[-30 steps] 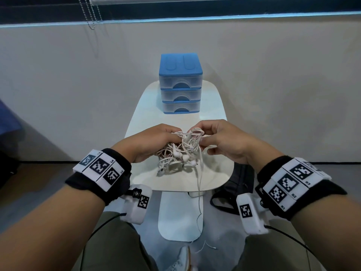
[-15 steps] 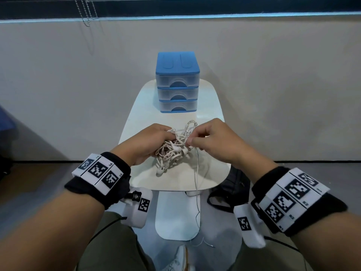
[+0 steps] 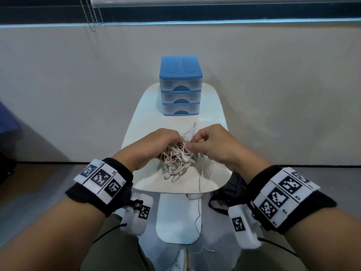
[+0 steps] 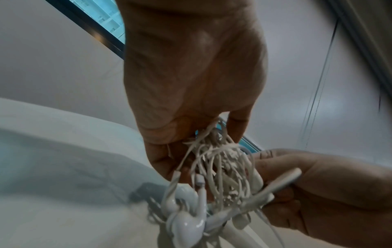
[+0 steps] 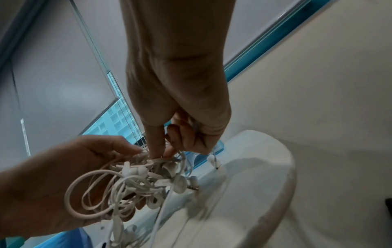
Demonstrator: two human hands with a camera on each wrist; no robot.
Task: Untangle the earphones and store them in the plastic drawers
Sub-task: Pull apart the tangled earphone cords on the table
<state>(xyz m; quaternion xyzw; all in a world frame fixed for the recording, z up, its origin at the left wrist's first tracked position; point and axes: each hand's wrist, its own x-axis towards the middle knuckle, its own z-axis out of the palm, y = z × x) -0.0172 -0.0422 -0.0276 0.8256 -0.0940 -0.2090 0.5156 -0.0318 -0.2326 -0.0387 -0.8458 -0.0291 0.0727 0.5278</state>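
Note:
A tangled bundle of white earphones [image 3: 176,160] hangs between both hands above the near half of the small white table [image 3: 213,122]. My left hand [image 3: 162,142] grips the bundle's left side with curled fingers; the left wrist view shows the cords [image 4: 216,169] running out of its fingers [image 4: 167,161]. My right hand [image 3: 207,142] pinches cords at the top of the tangle [image 5: 135,177] between thumb and fingers [image 5: 158,142]. One loose cord [image 3: 200,194] trails down over the table's near edge toward the floor. The blue-topped plastic drawers [image 3: 180,87] stand at the table's far end, all three shut.
A dark bag [image 3: 232,194] lies on the floor to the right of the table's base [image 3: 175,218]. A beige wall runs close behind the drawers. Blind cords [image 3: 93,14] hang at the upper left. My shoe [image 3: 180,260] is by the base.
Both hands have shifted slightly forward and closed in on the tangle. The right hand moved its pinch from the bundle's right side to its top, and a loop now sticks up.

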